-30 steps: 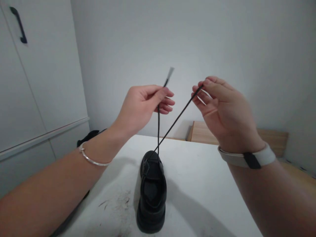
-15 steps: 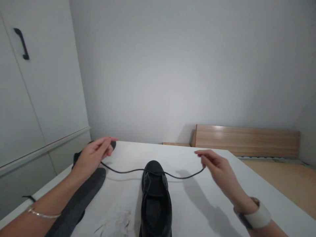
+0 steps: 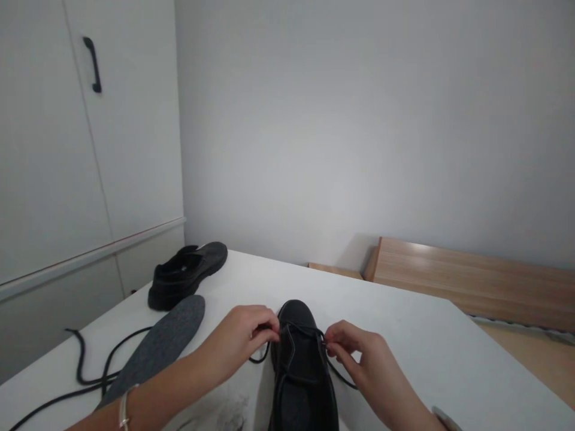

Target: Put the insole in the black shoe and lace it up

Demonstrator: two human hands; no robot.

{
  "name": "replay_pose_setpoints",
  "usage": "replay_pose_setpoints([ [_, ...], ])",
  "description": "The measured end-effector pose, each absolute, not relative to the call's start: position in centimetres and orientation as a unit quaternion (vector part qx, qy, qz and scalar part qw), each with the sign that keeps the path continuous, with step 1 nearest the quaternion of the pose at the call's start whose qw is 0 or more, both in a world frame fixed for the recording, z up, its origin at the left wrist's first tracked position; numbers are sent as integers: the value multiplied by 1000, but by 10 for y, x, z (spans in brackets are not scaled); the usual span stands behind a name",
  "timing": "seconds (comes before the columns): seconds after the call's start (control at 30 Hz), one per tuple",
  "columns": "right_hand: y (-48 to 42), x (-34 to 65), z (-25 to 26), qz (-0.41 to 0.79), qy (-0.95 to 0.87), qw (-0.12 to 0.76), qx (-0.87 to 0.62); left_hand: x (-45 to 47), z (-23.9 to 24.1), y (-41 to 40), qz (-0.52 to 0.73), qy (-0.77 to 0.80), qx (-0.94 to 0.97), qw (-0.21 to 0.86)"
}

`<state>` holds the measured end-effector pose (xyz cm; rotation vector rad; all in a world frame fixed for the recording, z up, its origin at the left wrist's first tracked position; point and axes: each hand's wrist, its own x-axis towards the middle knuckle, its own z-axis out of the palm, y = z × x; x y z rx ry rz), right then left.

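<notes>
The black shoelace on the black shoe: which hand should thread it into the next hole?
Probably the right hand: it pinches the black shoelace beside the black leather shoe, with loose lace trailing.

Black shoe (image 3: 302, 365) and lace (image 3: 335, 371), grey speckled insole (image 3: 166, 341), white table (image 3: 431, 353).

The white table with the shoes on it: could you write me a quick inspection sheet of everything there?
Surface: white table, smudged at the near edge.
Job's things: black shoe, toe pointing away; its lace pinched on both sides.
Clutter: second black shoe, grey insole, loose black lace.
Grippers: left hand and right hand each grip the lace beside the eyelets.
Cables: nothing seen.
Surroundings: white cupboard with a black handle, grey wall, wooden boards.
</notes>
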<state>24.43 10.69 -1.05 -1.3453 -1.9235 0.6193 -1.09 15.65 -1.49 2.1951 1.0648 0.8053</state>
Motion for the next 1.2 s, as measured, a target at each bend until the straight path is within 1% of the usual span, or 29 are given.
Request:
replay_pose_setpoints([
  [0.17,114,248,-28,143,-772,360,-504,-7,-23,154,333,400,807,280],
  [0.33,117,252,-32,78,-797,366,-474,-7,-28,154,389,387,802,235],
  [0.47,113,249,-29,105,-801,345,-479,-9,-28,155,376,366,813,252],
  [0.63,106,244,-29,130,-784,348,-497,-5,-24,154,364,395,796,279],
  [0.77,97,236,-18,138,-783,324,-513,-5,-24,156,342,386,813,270],
  [0.9,88,227,-7,142,-797,285,-513,-11,-24,157,305,336,865,213],
  [1.03,85,222,-4,117,-807,246,-525,-13,-21,157,266,277,921,65],
  [1.1,85,221,-5,110,-806,243,-529,-12,-20,158,266,252,930,26],
  [1.13,85,221,-6,106,-805,245,-530,-12,-20,159,275,249,928,42],
  [1.2,85,220,-8,96,-806,249,-529,-10,-20,162,296,262,911,115],
])
